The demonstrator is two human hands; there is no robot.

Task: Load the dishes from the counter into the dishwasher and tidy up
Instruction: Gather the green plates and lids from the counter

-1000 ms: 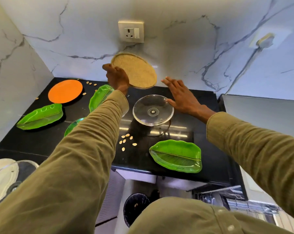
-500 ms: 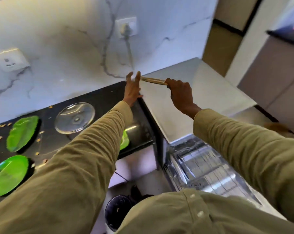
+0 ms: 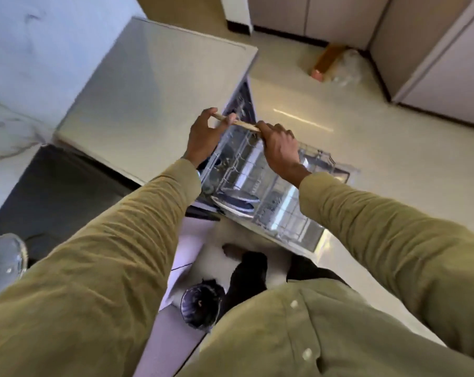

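above dishwasher rack point(image 3: 260, 180), tan plate point(image 3: 237, 123) edge-on between hands: left hand point(image 3: 203, 137) pinching one rim, right hand point(image 3: 279, 148) gripping other.

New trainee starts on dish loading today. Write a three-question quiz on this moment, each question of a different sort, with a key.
1. True or false: the tan round plate is held edge-on by both the left hand and the right hand.
2. What lies directly below the plate? A) the black counter B) the pulled-out dishwasher rack C) the bin on the floor
3. Fill in: at the near left end of the rack stand two ____ already loaded.

Key: 1 true; 2 B; 3 plates.
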